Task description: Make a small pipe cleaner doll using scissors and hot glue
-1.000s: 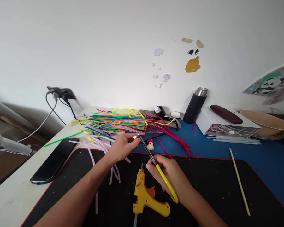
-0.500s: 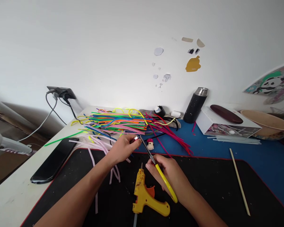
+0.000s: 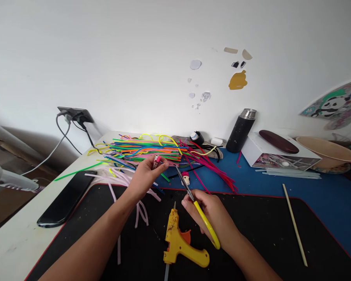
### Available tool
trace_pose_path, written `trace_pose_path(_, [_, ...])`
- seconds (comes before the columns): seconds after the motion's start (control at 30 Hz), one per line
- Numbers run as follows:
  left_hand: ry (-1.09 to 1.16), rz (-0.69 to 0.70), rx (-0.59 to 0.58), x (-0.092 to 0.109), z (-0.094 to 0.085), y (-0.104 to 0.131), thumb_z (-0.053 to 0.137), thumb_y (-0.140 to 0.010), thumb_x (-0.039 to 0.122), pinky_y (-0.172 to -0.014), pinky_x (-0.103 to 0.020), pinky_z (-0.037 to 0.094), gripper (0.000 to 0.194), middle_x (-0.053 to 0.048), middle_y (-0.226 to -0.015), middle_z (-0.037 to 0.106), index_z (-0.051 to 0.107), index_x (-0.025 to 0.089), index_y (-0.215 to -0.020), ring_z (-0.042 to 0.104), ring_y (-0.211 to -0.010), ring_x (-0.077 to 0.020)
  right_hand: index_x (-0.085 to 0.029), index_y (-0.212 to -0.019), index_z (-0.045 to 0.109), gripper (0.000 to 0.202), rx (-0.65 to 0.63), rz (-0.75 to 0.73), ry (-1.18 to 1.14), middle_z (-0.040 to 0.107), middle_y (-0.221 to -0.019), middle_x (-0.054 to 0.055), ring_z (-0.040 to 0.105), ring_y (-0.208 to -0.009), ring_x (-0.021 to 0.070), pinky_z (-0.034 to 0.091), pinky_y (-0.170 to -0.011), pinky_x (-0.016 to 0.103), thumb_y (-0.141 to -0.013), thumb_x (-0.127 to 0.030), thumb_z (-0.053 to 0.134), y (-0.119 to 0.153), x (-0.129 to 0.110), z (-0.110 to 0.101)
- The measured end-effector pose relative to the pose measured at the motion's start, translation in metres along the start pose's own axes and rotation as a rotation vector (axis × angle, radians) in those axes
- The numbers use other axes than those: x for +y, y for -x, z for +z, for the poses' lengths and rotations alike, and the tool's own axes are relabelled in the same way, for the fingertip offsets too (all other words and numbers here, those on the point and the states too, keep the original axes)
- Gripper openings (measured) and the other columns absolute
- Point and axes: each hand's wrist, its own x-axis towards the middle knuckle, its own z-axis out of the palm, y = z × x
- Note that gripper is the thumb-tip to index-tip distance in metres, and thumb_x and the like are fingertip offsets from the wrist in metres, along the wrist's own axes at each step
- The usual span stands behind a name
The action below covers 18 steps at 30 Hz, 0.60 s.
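Pinched between the thumb and fingers of my left hand is a small pink and white piece, too small to name for certain. My right hand is closed around yellow-handled scissors, whose metal blades point up and left, apart from the small piece. Just beyond the blades a little white figure with a pink top stands on the desk. Below, between my forearms, a yellow glue gun lies on the black mat.
Colourful pipe cleaners are heaped at the back, with pale pink ones spilling onto the mat. A phone lies left. To the right are a black flask, a white box, glue sticks and a wooden stick.
My left hand has drawn back up and left from the scissor tips with the small pink and white piece turned upward. The scissors and my right hand have barely moved.
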Motion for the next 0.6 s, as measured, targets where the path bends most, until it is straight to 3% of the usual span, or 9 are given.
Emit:
trace_pose_path(0.33, [0.130, -0.008, -0.034, -0.0013, 0.0003, 0.0021, 0.086, -0.084, 0.048, -0.055, -0.025, 0.023, 0.033, 0.006, -0.072, 0.042, 0.072, 0.019, -0.093, 0.028, -0.062, -0.0100, -0.021, -0.091, 0.069, 0.031, 0.033, -0.074, 0.076, 0.062, -0.066, -0.002, 0.049, -0.045, 0.0110, 0.039, -0.042, 0.020, -0.098, -0.051, 0.065, -0.0037, 0.0070, -0.0010])
trace_pose_path(0.6, [0.073, 0.015, -0.076, 0.0030, -0.0013, 0.0050, 0.083, -0.088, 0.051, -0.055, -0.026, 0.023, 0.034, 0.006, -0.070, 0.041, 0.075, 0.019, -0.098, 0.030, -0.062, -0.0105, -0.022, -0.093, 0.069, 0.027, 0.031, -0.081, 0.083, 0.064, -0.068, -0.001, 0.055, -0.048, 0.0124, 0.041, -0.045, 0.021, -0.101, -0.047, 0.064, -0.0018, 0.0045, -0.0005])
